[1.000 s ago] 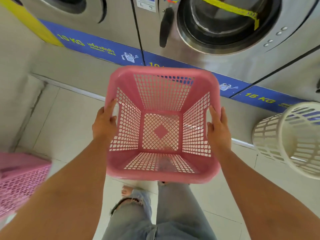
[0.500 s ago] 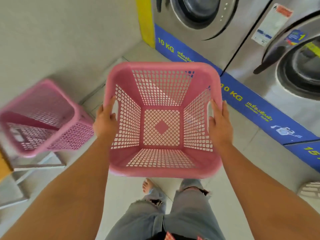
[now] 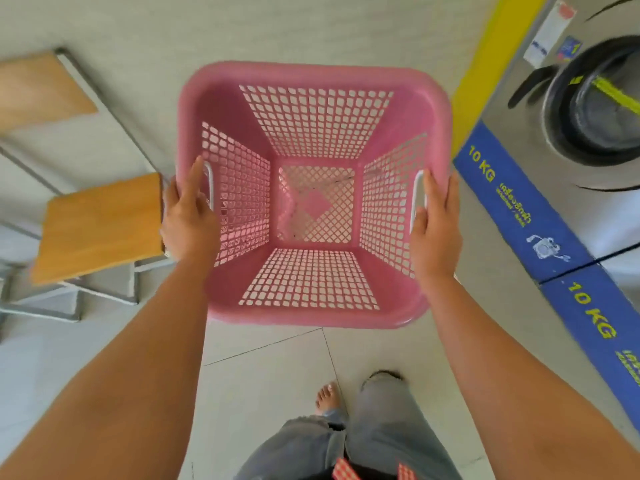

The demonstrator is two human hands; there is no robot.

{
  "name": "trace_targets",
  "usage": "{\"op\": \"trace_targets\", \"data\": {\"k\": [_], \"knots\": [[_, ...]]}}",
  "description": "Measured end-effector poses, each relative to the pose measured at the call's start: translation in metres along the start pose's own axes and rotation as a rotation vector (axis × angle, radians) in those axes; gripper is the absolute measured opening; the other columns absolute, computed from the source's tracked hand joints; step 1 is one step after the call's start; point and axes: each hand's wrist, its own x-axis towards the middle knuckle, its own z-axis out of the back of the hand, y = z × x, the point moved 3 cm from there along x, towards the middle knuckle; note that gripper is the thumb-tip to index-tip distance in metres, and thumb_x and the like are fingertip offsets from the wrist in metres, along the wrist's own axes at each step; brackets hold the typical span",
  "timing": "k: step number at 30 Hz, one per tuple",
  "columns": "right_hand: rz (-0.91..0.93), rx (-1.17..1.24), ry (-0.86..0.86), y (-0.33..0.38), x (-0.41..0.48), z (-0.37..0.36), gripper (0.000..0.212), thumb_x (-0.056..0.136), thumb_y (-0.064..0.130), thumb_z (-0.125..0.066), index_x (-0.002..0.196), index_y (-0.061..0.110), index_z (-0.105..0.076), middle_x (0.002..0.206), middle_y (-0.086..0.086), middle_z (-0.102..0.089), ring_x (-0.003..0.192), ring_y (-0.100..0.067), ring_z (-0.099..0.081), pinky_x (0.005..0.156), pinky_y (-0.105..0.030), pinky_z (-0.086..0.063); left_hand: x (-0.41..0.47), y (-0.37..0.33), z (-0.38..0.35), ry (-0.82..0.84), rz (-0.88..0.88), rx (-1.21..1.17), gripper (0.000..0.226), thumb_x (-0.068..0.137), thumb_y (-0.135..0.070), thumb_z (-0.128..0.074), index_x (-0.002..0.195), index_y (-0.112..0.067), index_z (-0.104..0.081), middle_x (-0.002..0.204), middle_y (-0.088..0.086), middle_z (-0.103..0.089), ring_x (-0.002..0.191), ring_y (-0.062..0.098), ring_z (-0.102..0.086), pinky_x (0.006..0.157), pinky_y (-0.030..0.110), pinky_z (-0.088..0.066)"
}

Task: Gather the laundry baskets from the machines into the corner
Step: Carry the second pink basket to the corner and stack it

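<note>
An empty pink mesh laundry basket (image 3: 311, 72) hangs in front of me over the pale tiled floor, its open top facing up. My left hand (image 3: 188, 220) grips the slot handle on its left wall, with the index finger pointing up along the rim. On the right wall, my right hand (image 3: 434, 230) holds the matching handle. More pink shows through the mesh low on the left side; I cannot tell what it belongs to.
Two stools with wooden tops (image 3: 100, 226) (image 3: 38, 88) and grey metal legs stand at the left by the grey wall (image 3: 242, 29). A steel washing machine (image 3: 595, 109) with a blue 10 KG strip (image 3: 519, 209) lines the right. My legs and a bare foot show below.
I have turned left with the basket in both hands. The machines slid to the right edge, the stools came into view, and the other pink basket at the left is no longer seen apart.
</note>
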Motion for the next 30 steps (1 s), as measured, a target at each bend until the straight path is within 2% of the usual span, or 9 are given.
{"op": "trace_targets", "data": {"k": [3, 5, 8, 13, 18, 23, 25, 28, 30], "knots": [[0.107, 0.039, -0.004, 0.041, 0.015, -0.024, 0.058, 0.098, 0.006, -0.041, 0.149, 0.035, -0.034, 0.163, -0.005, -0.015, 0.141, -0.02, -0.037, 0.084, -0.022, -0.043, 0.02, 0.024, 0.026, -0.105, 0.029, -0.014, 0.061, 0.091, -0.015, -0.041, 0.138, -0.053, -0.041, 0.138, 0.002, -0.048, 0.11, 0.03, -0.058, 0.077, 0.039, -0.048], [0.166, 0.057, 0.006, 0.066, 0.026, -0.042, 0.056, 0.1, 0.008, -0.041, 0.149, 0.034, -0.035, 0.163, -0.006, -0.016, 0.141, -0.019, -0.036, 0.081, -0.016, -0.041, 0.035, 0.038, 0.041, -0.164, 0.059, -0.009, 0.061, 0.09, -0.016, -0.04, 0.139, -0.052, -0.041, 0.139, 0.002, -0.048, 0.111, 0.03, -0.058, 0.078, 0.04, -0.049], [0.23, 0.1, 0.044, 0.096, 0.044, -0.073, 0.057, 0.1, 0.008, -0.041, 0.149, 0.036, -0.033, 0.163, -0.004, -0.015, 0.144, -0.018, -0.031, 0.082, -0.018, -0.042, 0.054, 0.056, 0.057, -0.243, 0.099, 0.029, 0.061, 0.09, -0.016, -0.038, 0.139, -0.052, -0.04, 0.14, 0.005, -0.049, 0.114, 0.029, -0.057, 0.079, 0.04, -0.048], [0.296, 0.137, 0.104, 0.131, 0.078, -0.132, 0.058, 0.099, 0.007, -0.04, 0.148, 0.037, -0.033, 0.163, -0.002, -0.013, 0.138, -0.011, -0.035, 0.076, -0.012, -0.042, 0.094, 0.087, 0.058, -0.298, 0.154, 0.07, 0.058, 0.092, -0.016, -0.039, 0.14, -0.049, -0.042, 0.142, 0.001, -0.047, 0.107, 0.033, -0.06, 0.076, 0.038, -0.047], [0.311, 0.142, 0.204, 0.142, 0.126, -0.209, 0.056, 0.101, 0.012, -0.038, 0.147, 0.042, -0.031, 0.164, 0.001, -0.011, 0.13, -0.018, -0.051, 0.071, -0.028, -0.057, 0.151, 0.116, 0.023, -0.224, 0.214, 0.073, 0.058, 0.093, -0.015, -0.04, 0.14, -0.05, -0.041, 0.138, 0.001, -0.048, 0.11, 0.027, -0.058, 0.08, 0.035, -0.045], [0.237, 0.086, 0.316, 0.145, 0.179, -0.287, 0.053, 0.101, 0.015, -0.039, 0.146, 0.042, -0.033, 0.163, 0.001, -0.014, 0.123, -0.023, -0.057, 0.074, -0.022, -0.046, 0.222, 0.142, -0.027, -0.061, 0.301, 0.099, 0.058, 0.093, -0.017, -0.041, 0.14, -0.052, -0.038, 0.138, -0.001, -0.046, 0.11, 0.029, -0.059, 0.082, 0.041, -0.047], [0.22, 0.069, 0.362, 0.142, 0.196, -0.318, 0.053, 0.101, 0.015, -0.04, 0.146, 0.042, -0.034, 0.163, 0.001, -0.014, 0.12, -0.023, -0.059, 0.074, -0.022, -0.045, 0.247, 0.152, -0.048, -0.009, 0.311, 0.121, 0.058, 0.094, -0.016, -0.041, 0.14, -0.051, -0.038, 0.138, 0.0, -0.046, 0.109, 0.031, -0.059, 0.08, 0.042, -0.047], [0.199, 0.03, 0.409, 0.14, 0.216, -0.358, 0.053, 0.101, 0.015, -0.04, 0.146, 0.042, -0.034, 0.163, 0.001, -0.014, 0.126, -0.023, -0.055, 0.081, -0.028, -0.05, 0.278, 0.17, -0.076, 0.035, 0.342, 0.149, 0.058, 0.095, -0.016, -0.04, 0.14, -0.053, -0.037, 0.14, -0.001, -0.045, 0.109, 0.031, -0.058, 0.08, 0.041, -0.046], [0.174, 0.002, 0.436, 0.139, 0.224, -0.382, 0.052, 0.101, 0.015, -0.04, 0.146, 0.04, -0.035, 0.163, 0.0, -0.015, 0.127, -0.023, -0.054, 0.079, -0.027, -0.049, 0.293, 0.184, -0.093, 0.063, 0.374, 0.171, 0.058, 0.095, -0.017, -0.04, 0.139, -0.054, -0.036, 0.14, -0.002, -0.045, 0.109, 0.031, -0.058, 0.081, 0.041, -0.046]]}}
